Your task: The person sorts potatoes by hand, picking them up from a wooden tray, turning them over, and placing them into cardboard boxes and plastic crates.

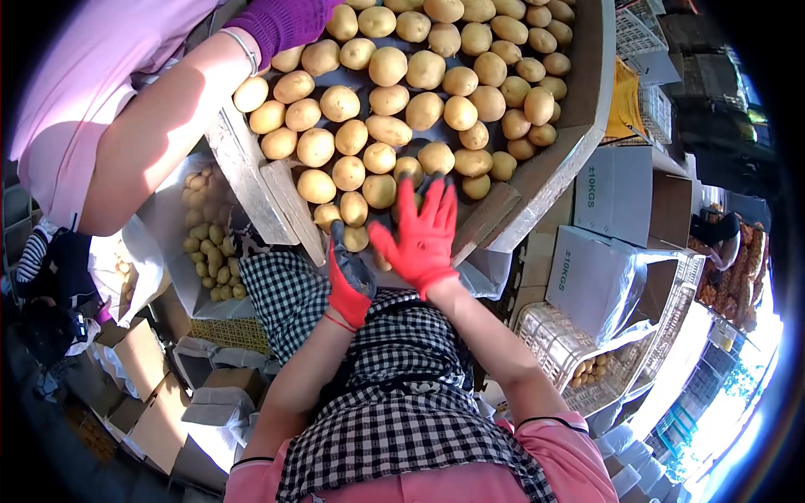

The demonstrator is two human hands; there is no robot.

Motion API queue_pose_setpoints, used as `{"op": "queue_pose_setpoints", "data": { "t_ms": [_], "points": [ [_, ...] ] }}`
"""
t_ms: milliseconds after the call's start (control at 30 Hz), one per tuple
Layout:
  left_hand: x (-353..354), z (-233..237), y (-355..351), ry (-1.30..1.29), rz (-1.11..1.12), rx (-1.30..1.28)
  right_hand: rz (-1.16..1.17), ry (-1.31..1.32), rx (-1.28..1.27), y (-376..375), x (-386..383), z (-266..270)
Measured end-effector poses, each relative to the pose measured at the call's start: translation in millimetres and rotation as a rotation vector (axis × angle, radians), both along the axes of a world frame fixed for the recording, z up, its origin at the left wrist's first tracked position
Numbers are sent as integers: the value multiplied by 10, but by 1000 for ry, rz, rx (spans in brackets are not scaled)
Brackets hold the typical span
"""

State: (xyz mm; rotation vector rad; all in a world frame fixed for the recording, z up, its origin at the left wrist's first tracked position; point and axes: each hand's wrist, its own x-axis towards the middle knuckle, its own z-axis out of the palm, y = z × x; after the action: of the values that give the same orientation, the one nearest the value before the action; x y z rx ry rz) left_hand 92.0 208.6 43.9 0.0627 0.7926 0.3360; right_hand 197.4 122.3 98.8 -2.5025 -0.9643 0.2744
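Many yellow potatoes [388, 66] cover the dark bed of a wooden sorting tray [572, 151]. My right hand [421, 239], in a red glove with dark fingertips, reaches over the tray's narrow near end. Its fingers are spread, and the tips lie against potatoes at the front of the pile. To its left, my left hand [350, 272] wears a matching glove and is turned so the dark palm side shows. Its fingers stretch out beside a potato [355, 239] at the tray's mouth. Another potato shows partly between the two hands.
Another person's arm [159, 126] with a purple glove [285, 25] extends over the tray's left side. Below left stands a lined crate of potatoes [210, 243]. On the right are white cartons [597, 281] and a plastic crate [545, 327]. A checked apron [402, 419] covers my front.
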Motion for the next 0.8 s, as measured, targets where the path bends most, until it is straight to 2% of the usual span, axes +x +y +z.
{"op": "queue_pose_setpoints", "data": {
  "t_ms": [67,100,133,167,233,267,300,333,400,433,467,500,533,567,600,633,667,700,733,767,800],
  "points": [
    [-125,-78,-14,170,-235,365,-364,-46,18,113,367,-70],
    [-111,-24,-26,217,-251,404,-280,-60,-83,156,363,-148],
    [-95,34,-38,265,-268,441,-253,-62,36,190,239,-286],
    [-81,90,-51,314,-287,476,-223,-64,18,125,95,-383],
    [11,241,-36,289,-266,632,-208,2,-120,15,78,-251],
    [57,346,6,196,-144,381,-388,-11,-8,-10,180,-523],
    [97,432,44,105,-25,131,-505,66,11,139,375,-287],
    [88,334,50,117,-26,129,-627,145,30,304,566,-28],
    [79,109,39,264,45,146,-591,-140,-54,511,571,-260],
    [149,229,34,260,73,164,-397,-128,-60,419,432,-315],
    [46,65,3,247,26,200,-203,-122,-66,272,265,-290],
    [11,40,-1,235,-20,237,-157,-105,-53,133,167,-216],
    [2,-5,-24,151,-91,392,-197,-132,-95,107,161,-205],
    [-36,-49,-59,153,-83,387,-303,-165,-40,174,217,-253],
    [43,258,-22,109,-57,194,-420,-191,12,305,240,-221],
    [137,490,26,59,-34,6,-356,-238,106,497,299,120],
    [222,557,57,103,-31,-92,50,-177,254,662,441,238],
    [81,197,53,-123,-66,-71,286,-403,173,903,345,155],
    [-55,-179,12,-351,-100,-58,344,-255,64,1096,190,27],
    [92,-227,-13,-186,-57,19,319,-310,-12,1283,138,-87],
    [176,-213,-32,-205,-77,11,372,-210,-179,1389,191,-2]
  ]
}}
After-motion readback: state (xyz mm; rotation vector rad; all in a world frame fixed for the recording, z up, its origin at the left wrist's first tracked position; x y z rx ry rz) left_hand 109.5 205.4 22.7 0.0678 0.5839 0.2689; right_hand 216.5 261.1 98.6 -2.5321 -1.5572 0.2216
